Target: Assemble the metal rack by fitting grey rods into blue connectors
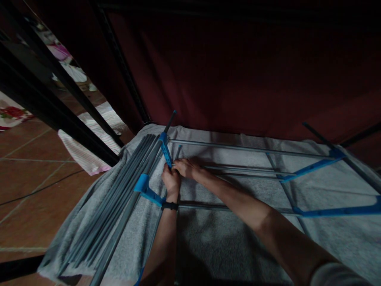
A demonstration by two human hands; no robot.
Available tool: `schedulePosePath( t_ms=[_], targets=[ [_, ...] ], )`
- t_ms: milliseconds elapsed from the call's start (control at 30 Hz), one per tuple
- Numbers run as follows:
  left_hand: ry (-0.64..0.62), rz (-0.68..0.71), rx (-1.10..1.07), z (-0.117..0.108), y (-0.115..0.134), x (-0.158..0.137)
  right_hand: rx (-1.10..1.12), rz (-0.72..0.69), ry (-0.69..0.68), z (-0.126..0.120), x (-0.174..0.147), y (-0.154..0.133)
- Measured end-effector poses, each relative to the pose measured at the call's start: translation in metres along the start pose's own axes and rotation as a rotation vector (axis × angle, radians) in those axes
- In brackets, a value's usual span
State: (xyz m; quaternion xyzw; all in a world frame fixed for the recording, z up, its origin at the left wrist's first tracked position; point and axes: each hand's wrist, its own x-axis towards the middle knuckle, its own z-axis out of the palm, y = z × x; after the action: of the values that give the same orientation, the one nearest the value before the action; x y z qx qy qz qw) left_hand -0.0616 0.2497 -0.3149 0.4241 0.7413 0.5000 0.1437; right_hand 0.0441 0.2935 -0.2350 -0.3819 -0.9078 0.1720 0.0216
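Observation:
A frame of grey metal tubes and blue plastic brackets lies on the grey cloth. My left hand [171,178], with a dark band on its wrist, is closed around the lower end of a blue bracket [165,149]. Right beside it, my right hand [185,167] has its fingers closed on the left end of a grey tube [238,169], against that bracket. A second blue bracket [145,190] sits on the thick left tube [119,234], near my left wrist. To the right, the tubes meet a blue bracket [312,166] and another blue bracket [339,211]. My fingers hide the joint.
Several loose grey tubes [116,198] lie side by side on the cloth [214,242] at the left. Dark red fabric [238,79] hangs behind. Black metal posts [56,103] stand at the left, above a tiled floor [35,174] with a striped cloth [80,151] and a cable.

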Motion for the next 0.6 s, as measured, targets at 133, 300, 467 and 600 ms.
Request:
schedulePosePath(
  t_ms=[133,300,467,600],
  targets=[
    [-0.005,0.003,0.003,0.0,0.0,0.0,-0.007,-0.009,-0.023,-0.004,-0.003,-0.004],
    [0.012,0.005,0.016,0.0,0.001,-0.001,0.017,-0.003,-0.05,-0.007,-0.002,-0.003],
    [0.024,0.023,0.044,0.001,0.001,-0.002,0.031,0.006,-0.038,-0.001,0.005,0.001],
    [0.031,0.021,0.033,0.002,0.001,-0.003,0.034,0.014,-0.018,0.004,0.01,0.004]
  ],
)
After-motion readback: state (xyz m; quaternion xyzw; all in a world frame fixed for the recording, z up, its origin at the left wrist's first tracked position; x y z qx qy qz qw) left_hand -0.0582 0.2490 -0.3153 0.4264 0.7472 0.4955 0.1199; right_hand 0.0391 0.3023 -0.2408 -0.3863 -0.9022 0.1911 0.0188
